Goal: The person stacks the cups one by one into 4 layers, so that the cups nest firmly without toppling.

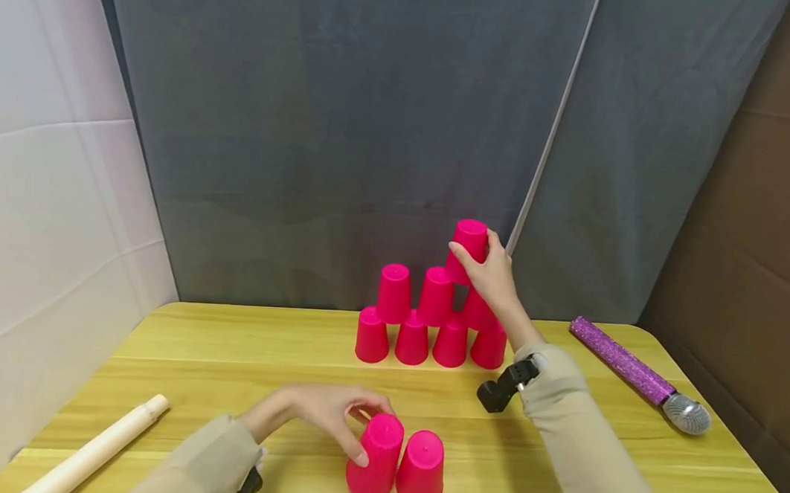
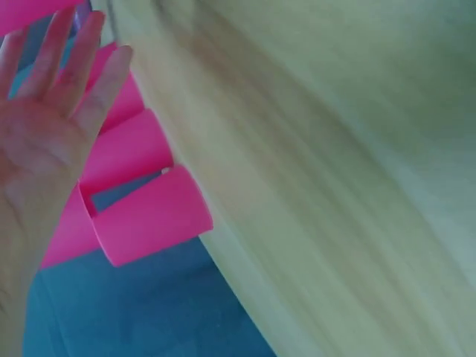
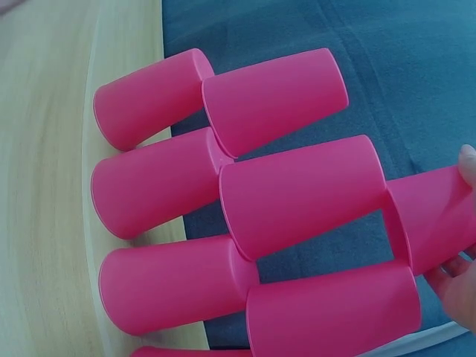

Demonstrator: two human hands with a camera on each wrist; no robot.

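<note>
Pink plastic cups stand upside down in a pyramid (image 1: 431,319) at the back of the yellow table (image 1: 228,357), four in the bottom row and three above. My right hand (image 1: 475,257) grips another pink cup (image 1: 471,234) at the top right of the stack, tilted; the right wrist view shows this held cup (image 3: 435,216) beside the stacked cups (image 3: 297,193). Near the front edge my left hand (image 1: 359,423) holds the top of an upside-down pink cup (image 1: 377,461), which touches a second cup (image 1: 421,471). The left wrist view shows the left hand's fingers (image 2: 67,67) against blurred pink cups (image 2: 149,216).
A pale wooden rod (image 1: 96,447) lies at the front left. A purple glitter microphone (image 1: 636,374) lies at the right. A grey cloth backdrop (image 1: 348,125) hangs behind the table, with a white panel (image 1: 42,206) on the left and brown board (image 1: 756,258) on the right.
</note>
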